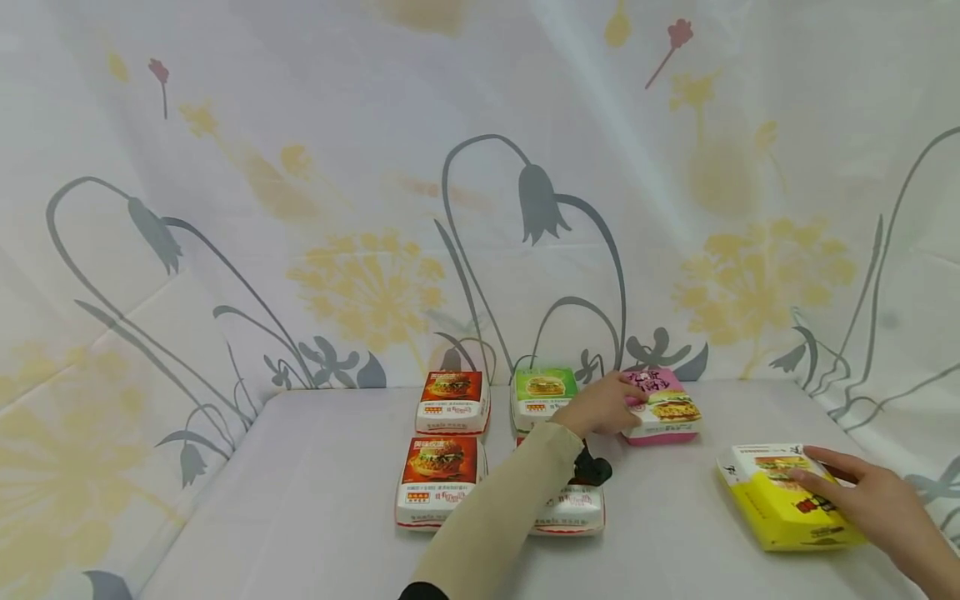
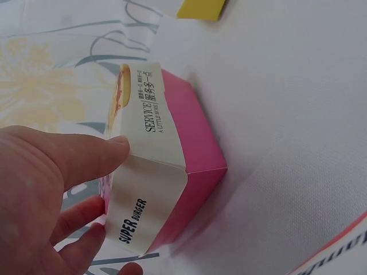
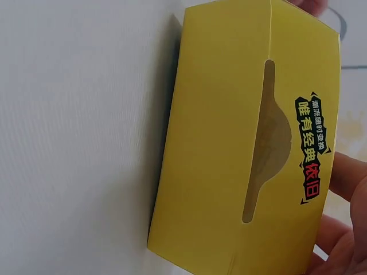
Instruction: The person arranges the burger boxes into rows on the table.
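My left hand (image 1: 606,406) reaches to the back right and touches the near left part of a pink burger box (image 1: 666,410). In the left wrist view its thumb (image 2: 94,156) lies along the box's upper front edge, and its other fingers (image 2: 80,220) meet the left side. My right hand (image 1: 873,500) holds a yellow burger box (image 1: 802,521) at the right of the table, thumb across the top and fingers at the far right edge. The yellow box sits askew; its slotted yellow side (image 3: 221,126) faces the right wrist camera.
Two red-topped burger boxes (image 1: 452,408) (image 1: 437,492) stand one behind the other at centre left. Beside them are a green-topped box (image 1: 545,386) and another white box (image 1: 573,504), partly hidden under my left sleeve (image 1: 510,500). A flower-print cloth (image 1: 495,275) hangs behind the white table (image 1: 300,492).
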### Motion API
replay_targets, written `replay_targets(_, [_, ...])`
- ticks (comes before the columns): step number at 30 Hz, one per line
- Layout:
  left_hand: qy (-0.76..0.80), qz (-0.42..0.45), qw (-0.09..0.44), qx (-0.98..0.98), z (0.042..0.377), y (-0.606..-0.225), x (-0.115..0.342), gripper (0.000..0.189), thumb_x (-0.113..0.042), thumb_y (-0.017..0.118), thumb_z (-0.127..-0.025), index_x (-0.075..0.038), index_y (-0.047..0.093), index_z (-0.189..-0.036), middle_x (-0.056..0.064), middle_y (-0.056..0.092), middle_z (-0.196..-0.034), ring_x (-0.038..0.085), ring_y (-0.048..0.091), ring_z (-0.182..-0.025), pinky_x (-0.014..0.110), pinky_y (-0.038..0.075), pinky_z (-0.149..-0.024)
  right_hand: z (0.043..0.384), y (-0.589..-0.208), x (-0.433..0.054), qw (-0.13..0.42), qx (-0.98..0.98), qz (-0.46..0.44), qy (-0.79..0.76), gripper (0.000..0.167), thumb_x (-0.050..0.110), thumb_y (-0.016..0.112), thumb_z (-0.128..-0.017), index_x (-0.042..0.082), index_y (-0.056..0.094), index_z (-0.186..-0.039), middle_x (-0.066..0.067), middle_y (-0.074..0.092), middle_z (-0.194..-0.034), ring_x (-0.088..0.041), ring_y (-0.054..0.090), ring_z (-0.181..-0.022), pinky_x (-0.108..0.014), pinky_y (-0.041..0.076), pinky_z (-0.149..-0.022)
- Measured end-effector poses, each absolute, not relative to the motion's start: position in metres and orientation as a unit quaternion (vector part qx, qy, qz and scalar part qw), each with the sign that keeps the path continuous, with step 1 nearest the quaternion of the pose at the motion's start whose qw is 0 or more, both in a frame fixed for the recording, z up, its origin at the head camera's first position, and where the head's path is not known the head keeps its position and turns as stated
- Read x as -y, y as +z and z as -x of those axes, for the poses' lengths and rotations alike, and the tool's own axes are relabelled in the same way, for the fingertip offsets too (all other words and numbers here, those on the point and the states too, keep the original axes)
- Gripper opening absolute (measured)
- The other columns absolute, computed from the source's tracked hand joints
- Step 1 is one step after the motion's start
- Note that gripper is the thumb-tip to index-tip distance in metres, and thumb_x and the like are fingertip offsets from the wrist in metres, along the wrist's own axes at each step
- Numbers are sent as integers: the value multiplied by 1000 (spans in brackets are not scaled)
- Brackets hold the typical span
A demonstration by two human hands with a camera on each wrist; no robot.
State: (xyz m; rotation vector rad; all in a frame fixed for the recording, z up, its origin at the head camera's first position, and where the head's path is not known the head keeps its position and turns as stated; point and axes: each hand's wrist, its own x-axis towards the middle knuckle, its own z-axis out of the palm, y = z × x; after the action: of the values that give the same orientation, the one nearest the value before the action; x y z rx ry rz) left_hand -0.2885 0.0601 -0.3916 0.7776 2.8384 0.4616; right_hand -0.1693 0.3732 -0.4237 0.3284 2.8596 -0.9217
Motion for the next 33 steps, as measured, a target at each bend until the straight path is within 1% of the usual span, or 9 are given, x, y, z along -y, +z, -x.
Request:
replay_targets(3, [157, -257, 82, -950, 288, -392, -60, 46, -34, 72, -91, -40, 62, -135, -11, 42, -149, 7, 45, -130, 26, 41, -102, 167, -422, -363, 61, -947, -99, -299, 91, 63, 53, -95, -12, 34, -144, -48, 27, -139, -63, 30, -122, -72, 34, -91])
replay_targets(10, [159, -255, 82, -950, 288, -394, -60, 45, -34, 73, -91, -39, 63, -134, -11, 42, -149, 7, 44, -131, 27, 41, -103, 165, -420, -339, 59, -948, -75, -302, 93, 64, 56, -92, -10, 38, -144, -43, 34, -140, -62, 32, -122, -72, 35, -91])
replay_targets(17, [153, -258, 77, -951, 288, -394, -60, 46, -35, 72, -90, -39, 62, -135, -11, 43, -147, 6, 45, -128, 25, 41, -100, 164, -419, -319, 58, -947, -66, -309, 92, 65, 55, -92, -9, 39, -145, -42, 33, -143, -61, 32, -124, -72, 35, -92])
replay_targets(23, [146, -258, 77, -952, 287, -390, -60, 45, -35, 72, -91, -39, 62, -135, -11, 43, -147, 6, 44, -130, 26, 41, -102, 164, -420, -300, 37, -949, -70, -304, 94, 67, 56, -90, -8, 40, -144, -41, 34, -144, -59, 35, -124, -71, 36, -93])
replay_targets(28, [143, -257, 71, -953, 287, -389, -60, 44, -36, 73, -90, -39, 63, -133, -11, 47, -144, 5, 45, -129, 25, 41, -102, 165, -422, -287, 22, -951, -57, -302, 90, 65, 57, -91, -8, 43, -143, -41, 36, -142, -58, 40, -122, -69, 39, -92])
replay_targets(33, [131, -265, 63, -953, 288, -388, -60, 44, -37, 73, -90, -38, 64, -133, -13, 49, -143, 4, 44, -131, 24, 40, -103, 166, -422, -275, 7, -954, -48, -296, 89, 64, 57, -92, -9, 45, -142, -40, 38, -142, -57, 42, -122, -68, 40, -93])
